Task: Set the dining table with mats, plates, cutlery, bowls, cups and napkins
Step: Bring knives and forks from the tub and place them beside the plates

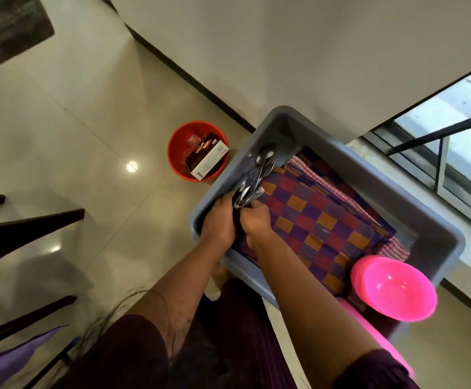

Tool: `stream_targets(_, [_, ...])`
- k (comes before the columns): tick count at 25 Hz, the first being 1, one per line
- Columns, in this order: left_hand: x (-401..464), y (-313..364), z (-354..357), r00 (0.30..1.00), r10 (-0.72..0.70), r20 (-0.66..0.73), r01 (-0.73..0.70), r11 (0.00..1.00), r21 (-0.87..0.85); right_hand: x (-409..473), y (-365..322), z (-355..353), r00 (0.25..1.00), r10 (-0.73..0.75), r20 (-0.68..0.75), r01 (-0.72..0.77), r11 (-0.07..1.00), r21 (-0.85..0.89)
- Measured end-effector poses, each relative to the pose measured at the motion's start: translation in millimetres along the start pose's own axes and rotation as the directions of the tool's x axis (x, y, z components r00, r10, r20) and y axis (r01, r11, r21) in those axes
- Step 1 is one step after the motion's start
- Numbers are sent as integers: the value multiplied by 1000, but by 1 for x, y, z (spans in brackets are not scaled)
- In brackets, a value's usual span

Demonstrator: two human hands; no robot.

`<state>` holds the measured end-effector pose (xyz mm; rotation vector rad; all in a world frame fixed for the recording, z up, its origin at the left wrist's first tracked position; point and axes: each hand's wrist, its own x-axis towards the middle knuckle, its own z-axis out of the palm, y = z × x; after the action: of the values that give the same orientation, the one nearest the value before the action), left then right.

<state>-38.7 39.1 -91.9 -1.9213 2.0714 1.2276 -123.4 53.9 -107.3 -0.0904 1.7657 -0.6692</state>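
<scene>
bucket: a red bucket (197,151) is seen at centre frame on the floor (60,136), with a box (207,158) inside
rug: a dark rug (9,29) is seen upper left
window: a window (453,153) is seen at right

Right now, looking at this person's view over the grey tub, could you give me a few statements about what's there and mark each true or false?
1. Both hands, left hand and right hand, are on the cutlery. True.
2. The cutlery lies in the red bucket. False: it is in the grey tub.
3. Checked mats lie inside the tub. True.
4. The pink bowls are blue. False: they are bright pink.
5. The bucket stands on the floor beside the tub. True.
</scene>
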Motion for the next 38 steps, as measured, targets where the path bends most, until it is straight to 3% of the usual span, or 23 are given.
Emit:
stream_targets(5, [3, 8, -20, 989, -117, 86, 138, 945, -296, -18, 8, -30, 997, 0, 73, -15, 979, 201])
stream_targets(10, [-6, 17, -35, 964, -219, 151, 266, 822, -503, -33, 12, -59, 958, 73, -278, -22, 983, 182])
stream_targets(13, [-17, 16, -33, 917, -217, 335, 368, 786, -497, -39, 9, -65, 916, 112, -385, -5, 963, 269])
stream_targets(16, [-23, 14, -27, 884, -253, 394, 432, 765, -477, -49, -3, -57, 868, 76, -491, 128, 921, 369])
stream_targets(20, [-32, 32, -26, 876, -135, 463, 431, 653, -623, -64, -4, -29, 936, 13, -353, 169, 860, 481])
stream_targets(23, [-30, 35, -27, 868, -111, 484, 454, 573, -683, -60, 5, -23, 950, -101, -297, 181, 950, 256])
stream_targets(28, [-27, 35, -31, 862, -135, 489, 500, 391, -773, -55, -5, -39, 942, -221, -252, 231, 973, 11])
stream_targets(30, [-26, 33, -33, 888, -177, 423, 453, 482, -750, -53, -7, -39, 960, -250, -126, 243, 968, -64])
stream_targets(32, [-16, 27, -40, 934, -191, 303, 354, 616, -704, -46, -8, -38, 974, -226, -30, 228, 972, 52])
stream_targets(33, [-10, 24, -46, 948, -185, 259, 316, 646, -695, -38, -7, -36, 979, -192, -63, 198, 975, 96])
stream_targets(34, [-5, 21, -52, 958, -172, 230, 286, 653, -702, -29, -8, -33, 972, -199, -127, 203, 979, 17])
stream_targets(35, [0, 20, -59, 965, -154, 212, 260, 661, -704, -22, -8, -31, 954, -250, -165, 221, 959, -176])
stream_targets(37, [10, 14, -70, 973, -106, 204, 221, 678, -701, -14, -7, -20, 926, -367, -89, 234, 744, -626])
stream_targets(38, [12, 10, -73, 974, -87, 209, 211, 682, -700, -10, -5, -15, 917, -396, -43, 234, 623, -747])
